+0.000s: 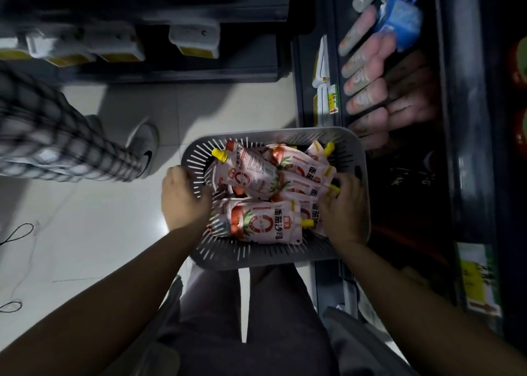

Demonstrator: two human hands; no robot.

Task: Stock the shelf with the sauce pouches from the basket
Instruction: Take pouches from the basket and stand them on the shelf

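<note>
A grey slotted plastic basket (350,159) sits on the floor in front of me, filled with several pink-and-white sauce pouches (268,223) with yellow spouts. My left hand (182,196) grips the basket's left rim, fingers curled over it. My right hand (342,207) reaches into the basket's right side, its fingers curled round the yellow-capped end of a pouch (302,191). The dark shelf (413,153) stands to the right, with rows of pink pouches (368,90) stacked in it.
Another person's leg in checked trousers (57,141) and a grey shoe (144,147) stand on the white floor at the left. A second dark shelf unit (171,70) with white packs lies ahead. Blue packs (399,19) sit at the shelf's far end. My own legs (242,318) are below the basket.
</note>
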